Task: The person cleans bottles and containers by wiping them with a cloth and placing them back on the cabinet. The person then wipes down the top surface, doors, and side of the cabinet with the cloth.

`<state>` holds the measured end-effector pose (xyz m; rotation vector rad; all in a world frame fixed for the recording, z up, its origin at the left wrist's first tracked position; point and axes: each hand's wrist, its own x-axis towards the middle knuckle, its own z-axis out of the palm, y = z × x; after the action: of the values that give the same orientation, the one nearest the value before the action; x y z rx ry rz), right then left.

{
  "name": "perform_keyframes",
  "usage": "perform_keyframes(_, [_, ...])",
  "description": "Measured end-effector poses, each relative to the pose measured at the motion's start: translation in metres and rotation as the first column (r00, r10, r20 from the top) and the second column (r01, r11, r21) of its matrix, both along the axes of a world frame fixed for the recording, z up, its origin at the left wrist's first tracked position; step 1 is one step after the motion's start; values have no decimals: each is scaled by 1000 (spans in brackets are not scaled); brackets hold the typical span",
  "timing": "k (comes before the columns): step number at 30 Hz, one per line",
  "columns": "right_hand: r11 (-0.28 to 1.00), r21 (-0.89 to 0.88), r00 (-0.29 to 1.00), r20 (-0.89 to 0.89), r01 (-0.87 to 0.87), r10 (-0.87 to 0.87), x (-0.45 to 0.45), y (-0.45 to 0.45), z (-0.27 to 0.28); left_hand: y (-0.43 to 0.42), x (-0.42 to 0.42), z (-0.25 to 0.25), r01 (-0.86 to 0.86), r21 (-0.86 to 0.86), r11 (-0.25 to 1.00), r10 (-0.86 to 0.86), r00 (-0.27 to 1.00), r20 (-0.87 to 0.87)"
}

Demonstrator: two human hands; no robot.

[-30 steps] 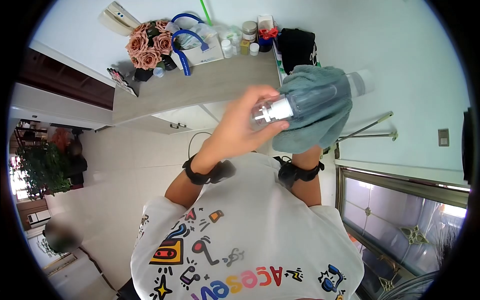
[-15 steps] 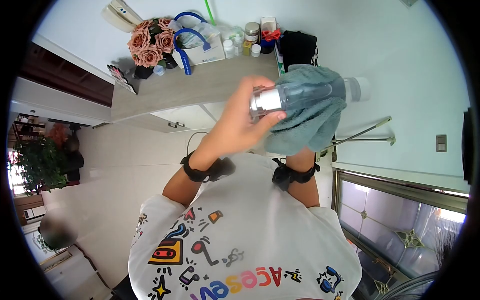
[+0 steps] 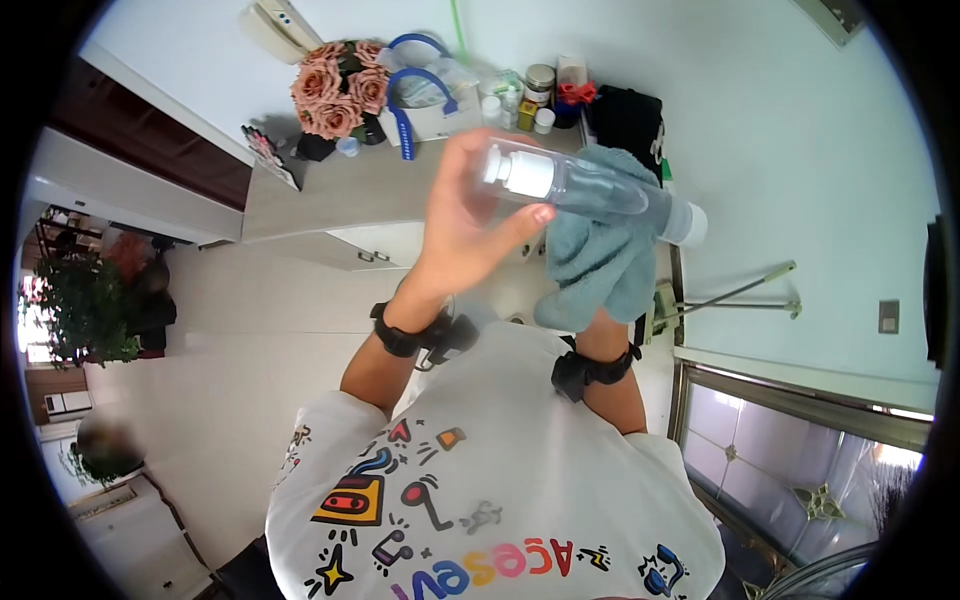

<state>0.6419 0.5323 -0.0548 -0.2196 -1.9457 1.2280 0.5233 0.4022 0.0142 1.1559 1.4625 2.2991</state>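
A clear bottle (image 3: 605,191) with a see-through cap over a white pump head and a white base lies slantwise in front of me, base end lower right. My left hand (image 3: 462,215) is closed on its capped end, thumb along the near side, other fingers behind. Behind and below the bottle's middle hangs a grey-green cloth (image 3: 600,265), bunched in folds. My right hand is hidden by this cloth; only the wrist shows below it. The cloth rests against the far side of the bottle, and it appears gripped by that hand.
Beyond my hands, a cabinet (image 3: 330,205) carries pink roses (image 3: 335,90), a bag with blue handles (image 3: 425,115), several small jars (image 3: 540,85) and a black cloth item (image 3: 630,115). At right stand a thin metal handle (image 3: 745,288) and a glass-panelled door (image 3: 760,440).
The cloth has slid off the near side of the bottle and now sits behind it. The bottle has tilted, its base end dropping lower. The view has shifted slightly.
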Motion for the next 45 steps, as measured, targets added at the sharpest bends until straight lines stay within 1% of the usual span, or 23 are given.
perform_keyframes(2, [995, -67, 997, -20, -73, 72, -3, -6, -1, -7, -5, 2, 11, 50, 999, -15, 997, 76])
perform_keyframes(3, [986, -121, 993, -39, -117, 113, -6, -9, -2, -11, -10, 1, 36, 101, 994, -43, 997, 64])
perform_keyframes(6, [912, -303, 960, -128, -277, 249, -22, -19, -4, -25, -23, 7, 84, 249, 965, -127, 978, 163])
perform_keyframes(8, [816, -425, 920, -210, -391, 331, -38, -28, -4, -44, -40, 12, 59, 219, 974, -92, 985, 146])
perform_keyframes(10, [702, -510, 868, -286, -497, 406, -56, -39, -4, -61, -58, 17, 7, 217, 976, -35, 991, 126])
perform_keyframes(11, [639, -541, 837, -324, -547, 441, -66, -45, -4, -73, -69, 19, 15, 193, 981, -36, 994, 104])
perform_keyframes(14, [462, -561, 717, -421, -687, 555, -98, -62, -5, -106, -97, 29, -18, 204, 979, 2, 997, 81])
perform_keyframes(15, [404, -550, 666, -443, -731, 601, -112, -65, -6, -119, -105, 35, -38, 167, 985, 28, 997, 65])
perform_keyframes(17, [296, -552, 584, -470, -780, 662, -136, -79, -3, -141, -122, 42, -58, 164, 985, 51, 998, 44])
perform_keyframes(18, [260, -565, 564, -469, -783, 680, -147, -91, 9, -153, -132, 45, -68, 163, 984, 63, 997, 33])
perform_keyframes(20, [245, -700, 679, -447, -671, 582, -160, -131, 41, -178, -148, 52, -123, 103, 987, 124, 992, -6])
perform_keyframes(22, [420, -768, 846, -287, -483, 449, -164, -163, 55, -205, -161, 61, -184, 28, 982, 185, 982, -38])
perform_keyframes(23, [356, -814, 838, -265, -459, 477, -168, -164, 53, -217, -166, 68, -218, -16, 976, 217, 975, -52])
perform_keyframes(26, [470, -695, 777, -205, -544, 595, -179, -171, 61, -254, -197, 71, -280, -112, 953, 265, 955, -134])
perform_keyframes(28, [461, -705, 789, -231, -539, 569, -187, -181, 58, -278, -219, 76, -314, -218, 924, 272, 941, -199])
perform_keyframes(29, [458, -711, 798, -242, -533, 553, -190, -185, 56, -286, -232, 74, -350, -229, 908, 302, 927, -221])
perform_keyframes(32, [469, -695, 805, -276, -545, 526, -195, -189, 44, -307, -268, 78, -495, -378, 783, 409, 866, -287])
perform_keyframes(33, [479, -691, 811, -279, -542, 515, -195, -192, 44, -312, -285, 74, -516, -353, 781, 396, 845, -359])
perform_keyframes(36, [500, -680, 824, -293, -536, 485, -192, -200, 46, -321, -324, 73, -587, -440, 679, 376, 794, -478])
perform_keyframes(37, [497, -681, 825, -303, -537, 477, -189, -202, 46, -325, -345, 66, -653, -461, 601, 375, 739, -559])
perform_keyframes(40, [480, -692, 828, -332, -539, 451, -181, -206, 46, -327, -394, 47, -738, -513, 438, 317, 661, -681])
perform_keyframes(44, [458, -701, 828, -370, -546, 421, -174, -211, 46, -332, -462, 0, -749, -482, 455, 284, 635, -718])
perform_keyframes(45, [468, -707, 841, -363, -529, 402, -174, -213, 47, -330, -469, -9, -759, -478, 442, 303, 628, -717])
